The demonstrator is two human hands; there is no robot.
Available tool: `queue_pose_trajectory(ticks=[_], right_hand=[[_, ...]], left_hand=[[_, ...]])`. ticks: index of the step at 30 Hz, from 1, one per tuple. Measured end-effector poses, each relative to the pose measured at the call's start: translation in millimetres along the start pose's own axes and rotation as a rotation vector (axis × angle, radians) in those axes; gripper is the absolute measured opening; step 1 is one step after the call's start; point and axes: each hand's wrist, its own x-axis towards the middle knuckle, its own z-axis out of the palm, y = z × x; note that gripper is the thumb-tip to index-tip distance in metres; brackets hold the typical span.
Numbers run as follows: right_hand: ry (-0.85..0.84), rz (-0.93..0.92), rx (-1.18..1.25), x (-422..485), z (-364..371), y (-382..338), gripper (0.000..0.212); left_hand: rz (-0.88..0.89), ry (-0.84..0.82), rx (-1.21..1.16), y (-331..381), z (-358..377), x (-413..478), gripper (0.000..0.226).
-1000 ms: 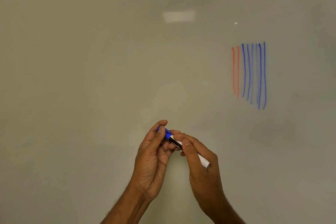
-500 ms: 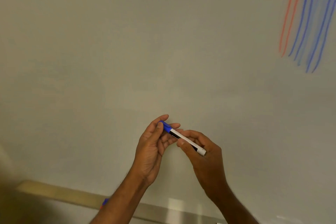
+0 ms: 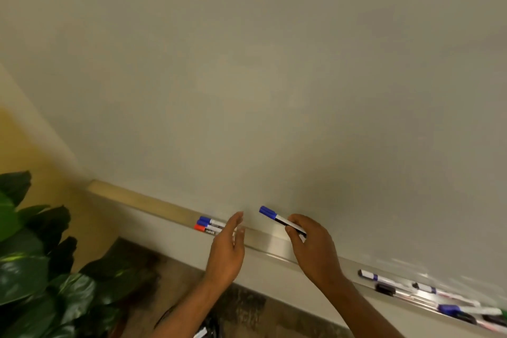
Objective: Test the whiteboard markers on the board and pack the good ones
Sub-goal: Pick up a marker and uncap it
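Left hand [image 3: 227,250]: has let go of the cap, now spread and empty. Right hand [image 3: 315,252]: pinches the capped blue marker [image 3: 277,219] above the tray [image 3: 274,244]. Tray left: blue and red pair [image 3: 208,222]. Tray right: loose markers [image 3: 384,280]. I judge testing midway and packing unstarted.

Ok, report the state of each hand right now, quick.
Left hand: open, fingers straight, holding nothing.
Right hand: pinches the capped blue marker.
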Motion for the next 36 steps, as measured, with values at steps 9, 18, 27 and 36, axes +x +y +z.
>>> queue_pose_trajectory(ticks=[9,18,27,36], right_hand=[[-0.08,-0.011,-0.216,4,90,53,0.015],[-0.156,-0.008,-0.373,20,153,91,0.019],[-0.215,0.022,-0.382,23,180,114,0.022],[-0.253,0.018,-0.313,27,192,121,0.023]], left_hand=[[0.062,-0.297,0.754,-104,-3,-9,0.063],[0.137,-0.438,0.835,-138,26,7,0.078],[0.379,-0.318,0.803,-151,58,34,0.084],[0.25,-0.479,1.007,-171,73,57,0.072]])
